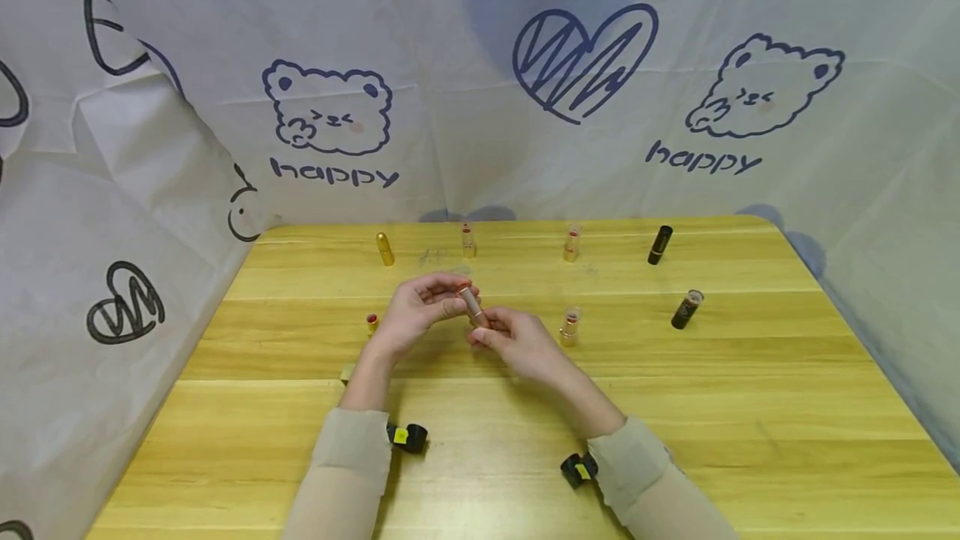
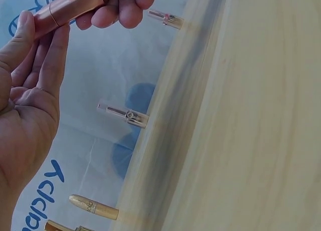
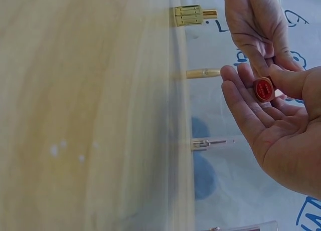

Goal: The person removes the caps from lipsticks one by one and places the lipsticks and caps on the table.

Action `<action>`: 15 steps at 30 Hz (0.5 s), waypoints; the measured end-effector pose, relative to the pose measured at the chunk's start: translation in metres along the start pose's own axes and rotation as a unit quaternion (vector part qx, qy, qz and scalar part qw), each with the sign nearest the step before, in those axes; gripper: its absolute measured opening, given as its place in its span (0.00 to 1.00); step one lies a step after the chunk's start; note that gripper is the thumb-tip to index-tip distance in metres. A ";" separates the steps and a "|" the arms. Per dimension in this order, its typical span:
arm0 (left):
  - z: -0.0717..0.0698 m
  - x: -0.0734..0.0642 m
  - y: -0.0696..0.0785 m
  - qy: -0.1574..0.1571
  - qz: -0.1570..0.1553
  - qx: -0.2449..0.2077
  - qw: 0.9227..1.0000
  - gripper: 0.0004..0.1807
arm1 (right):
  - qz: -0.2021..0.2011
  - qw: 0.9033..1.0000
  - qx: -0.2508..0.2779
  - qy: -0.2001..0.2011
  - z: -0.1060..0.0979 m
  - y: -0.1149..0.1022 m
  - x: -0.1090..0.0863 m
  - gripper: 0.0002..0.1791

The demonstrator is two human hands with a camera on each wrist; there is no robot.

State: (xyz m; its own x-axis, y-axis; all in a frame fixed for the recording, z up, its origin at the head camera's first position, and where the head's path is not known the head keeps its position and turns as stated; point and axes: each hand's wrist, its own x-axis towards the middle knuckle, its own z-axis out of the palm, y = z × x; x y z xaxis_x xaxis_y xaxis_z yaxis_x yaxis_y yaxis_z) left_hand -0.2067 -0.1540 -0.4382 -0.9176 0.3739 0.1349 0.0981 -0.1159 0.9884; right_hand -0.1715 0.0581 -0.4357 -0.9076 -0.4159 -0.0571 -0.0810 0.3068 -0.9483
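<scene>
Both hands meet above the middle of the table around one rose-gold lipstick tube (image 1: 474,307). My left hand (image 1: 418,311) pinches one end between thumb and fingers. At the other end, my right hand (image 1: 527,346) holds the tube with its thumb and fingers. In the left wrist view, a thin seam rings the tube (image 2: 70,11), and its two parts sit together. A red label (image 3: 264,89) with small print covers the end that faces the right wrist camera. The tube is tilted in the head view.
Along the back stand a gold lipstick (image 1: 385,249), two clear-capped lipsticks (image 1: 468,242) and a black tube (image 1: 660,246). Nearer are another clear-capped lipstick (image 1: 569,328), a black one (image 1: 687,309) and a red-tipped one (image 1: 372,323) beside the left wrist. Printed cloth (image 1: 450,148) hangs behind the table.
</scene>
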 end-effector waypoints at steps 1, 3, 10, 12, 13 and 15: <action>0.000 0.000 0.000 0.000 0.001 -0.002 1.000 0.20 | 0.000 1.000 -0.001 0.000 0.000 0.000 0.000 0.17; -0.002 -0.001 0.001 0.010 0.004 -0.016 1.000 0.22 | -0.001 1.000 -0.014 0.004 0.001 -0.001 0.000 0.16; -0.018 -0.011 0.017 0.083 0.050 -0.050 0.994 0.16 | 0.003 0.999 0.000 0.033 0.003 0.003 -0.001 0.15; -0.020 -0.013 0.022 0.087 0.055 -0.047 0.994 0.14 | 0.007 0.999 0.013 0.041 0.002 0.003 0.001 0.15; -0.020 -0.013 0.024 0.087 0.058 -0.049 0.993 0.14 | 0.009 0.999 0.016 0.041 0.002 0.003 0.001 0.16; -0.021 -0.013 0.025 0.087 0.062 -0.051 0.993 0.14 | 0.008 0.999 0.018 0.037 0.002 0.002 0.002 0.16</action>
State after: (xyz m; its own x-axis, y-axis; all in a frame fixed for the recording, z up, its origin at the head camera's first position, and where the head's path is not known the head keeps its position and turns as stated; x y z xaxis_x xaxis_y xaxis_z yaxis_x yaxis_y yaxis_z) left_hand -0.2000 -0.1813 -0.4170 -0.9544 0.1871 0.2327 0.1833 -0.2480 0.9513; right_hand -0.1727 0.0565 -0.4382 -0.9370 -0.3458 -0.0499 -0.0529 0.2816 -0.9581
